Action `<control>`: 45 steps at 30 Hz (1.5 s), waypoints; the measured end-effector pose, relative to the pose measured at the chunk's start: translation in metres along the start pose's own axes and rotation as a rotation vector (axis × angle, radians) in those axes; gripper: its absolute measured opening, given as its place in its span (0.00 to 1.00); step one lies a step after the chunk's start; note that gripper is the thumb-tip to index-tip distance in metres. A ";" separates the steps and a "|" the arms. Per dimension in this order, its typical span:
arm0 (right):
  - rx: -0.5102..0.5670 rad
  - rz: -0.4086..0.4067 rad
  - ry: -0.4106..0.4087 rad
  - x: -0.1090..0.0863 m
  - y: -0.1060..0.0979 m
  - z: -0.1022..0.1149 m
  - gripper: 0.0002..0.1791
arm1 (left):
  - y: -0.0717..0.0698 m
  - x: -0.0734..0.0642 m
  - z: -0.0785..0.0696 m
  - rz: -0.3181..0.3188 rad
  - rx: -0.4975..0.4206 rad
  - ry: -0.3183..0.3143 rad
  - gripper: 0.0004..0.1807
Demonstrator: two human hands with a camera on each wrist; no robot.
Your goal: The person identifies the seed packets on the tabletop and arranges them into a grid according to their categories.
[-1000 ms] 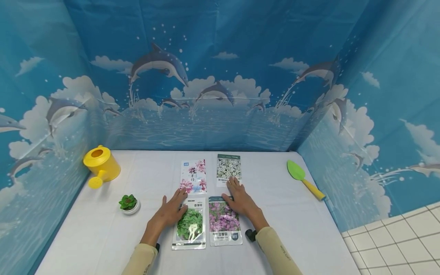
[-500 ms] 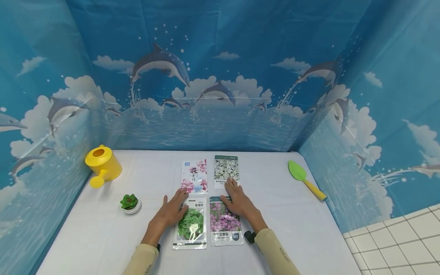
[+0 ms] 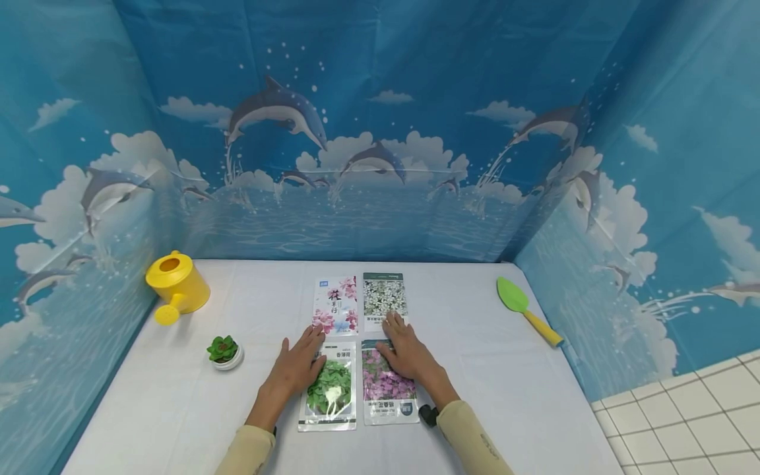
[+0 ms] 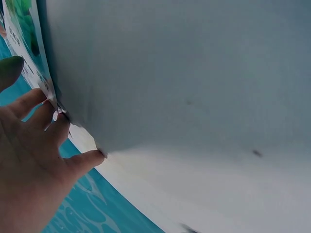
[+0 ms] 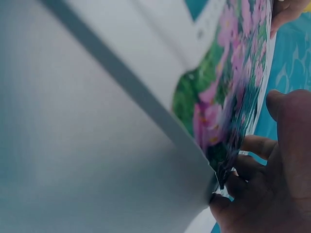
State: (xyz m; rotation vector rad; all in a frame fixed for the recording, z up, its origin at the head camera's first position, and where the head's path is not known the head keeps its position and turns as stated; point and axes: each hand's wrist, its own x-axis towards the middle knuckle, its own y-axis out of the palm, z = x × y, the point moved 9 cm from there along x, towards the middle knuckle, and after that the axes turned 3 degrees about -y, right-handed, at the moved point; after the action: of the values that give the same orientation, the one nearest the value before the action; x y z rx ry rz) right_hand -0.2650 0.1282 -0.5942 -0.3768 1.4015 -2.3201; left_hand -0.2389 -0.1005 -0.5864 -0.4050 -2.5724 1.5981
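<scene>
Four-cornered seed packets lie in two rows on the white-covered table (image 3: 469, 396). The far row has a pink-blossom packet (image 3: 335, 297) and a white-flower packet (image 3: 384, 295). Nearer lie a green-leaf packet (image 3: 330, 389) and a purple-flower packet (image 3: 387, 386). My left hand (image 3: 297, 366), fingers extended, rests across the left side of the green-leaf packet, fingertips at the blossom packet's lower corner. With straight fingers my right hand (image 3: 411, 353) touches the lower edge of the white-flower packet; its thumb lies over the purple-flower packet. Both palms are hidden in the head view.
A yellow watering can (image 3: 184, 284) stands at the far left, with a small potted succulent (image 3: 223, 349) nearer. On the right lies a green trowel (image 3: 515, 297) with a yellow handle. A dolphin-print curtain (image 3: 356, 218) borders the table's back and sides.
The white-flower packet has slid left and slightly nearer under my right hand, closer to the blossom packet. My right hand moved left with it; the left hand stays nearly still.
</scene>
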 end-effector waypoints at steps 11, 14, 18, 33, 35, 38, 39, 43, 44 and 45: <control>-0.051 -0.051 -0.006 -0.002 -0.002 0.006 0.37 | 0.001 -0.001 -0.002 -0.050 0.032 0.019 0.31; -0.070 -0.054 0.005 -0.003 -0.001 0.006 0.37 | 0.003 -0.001 -0.002 -0.056 0.050 0.025 0.32; -0.072 -0.065 0.007 -0.003 -0.001 0.005 0.37 | 0.004 -0.002 -0.003 -0.073 0.051 0.034 0.32; -0.100 -0.072 -0.011 -0.005 0.002 0.012 0.35 | 0.006 -0.002 -0.003 -0.084 0.066 0.021 0.33; -0.097 -0.073 -0.008 -0.005 0.002 0.012 0.35 | 0.005 -0.002 -0.004 -0.083 0.070 0.020 0.33; -0.096 -0.073 -0.007 -0.005 0.003 0.013 0.35 | 0.005 -0.003 -0.003 -0.086 0.072 0.016 0.33; -0.095 -0.073 -0.007 -0.005 0.003 0.013 0.36 | 0.004 -0.003 -0.003 -0.089 0.070 0.015 0.33; -0.097 -0.083 -0.017 -0.006 0.002 0.013 0.36 | 0.005 -0.004 -0.002 -0.093 0.053 0.014 0.33; -0.098 -0.088 -0.020 -0.006 0.002 0.013 0.35 | 0.005 -0.005 -0.002 -0.092 0.048 0.015 0.34; -0.100 -0.093 -0.024 -0.006 0.002 0.013 0.35 | 0.006 -0.005 -0.001 -0.091 0.043 0.016 0.34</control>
State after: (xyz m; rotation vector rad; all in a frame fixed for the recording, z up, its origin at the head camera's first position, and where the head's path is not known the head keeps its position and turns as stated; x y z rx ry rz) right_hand -0.2533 0.1201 -0.5905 -0.5083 1.5225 -2.3160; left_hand -0.2326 -0.0982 -0.5905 -0.2910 -2.5014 1.6086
